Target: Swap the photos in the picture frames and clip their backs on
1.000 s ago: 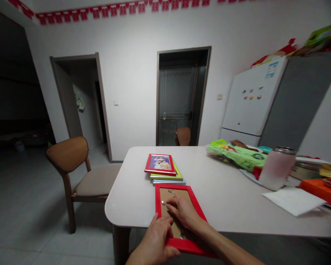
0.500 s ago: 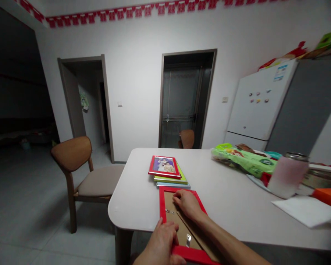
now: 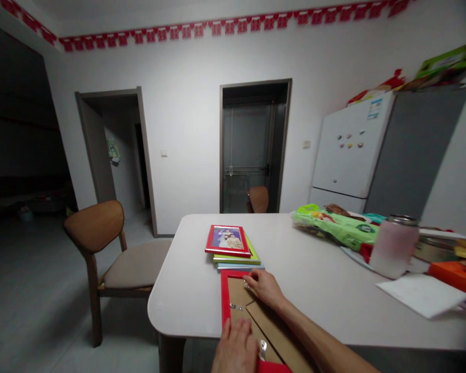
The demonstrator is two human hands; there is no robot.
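Note:
A red picture frame (image 3: 225, 298) lies face down at the table's near edge, its brown backing board (image 3: 238, 292) showing. The backing has a hinged stand piece (image 3: 274, 321) and small metal clips. My left hand (image 3: 237, 346) rests on the frame's lower left side, fingers stretched flat across the edge and backing. At the frame's top edge, my right hand (image 3: 266, 287) pinches with thumb and forefinger at a small silver clip (image 3: 246, 281), partly hidden by the fingertips. Just beyond is a stack of framed pictures, a red photo frame (image 3: 227, 240) on top of green and light blue ones.
The white table (image 3: 186, 290) holds a green plastic package (image 3: 337, 228), a pink frosted jar (image 3: 395, 247), white paper (image 3: 423, 294) and an orange box (image 3: 454, 277) on the right. A wooden chair (image 3: 97, 225) stands left; a fridge (image 3: 345, 150) is at back right.
My left hand has slid down and flattened on the frame. My right hand remains at the top edge, where a silver clip now shows at its fingertips. The view has tilted up slightly.

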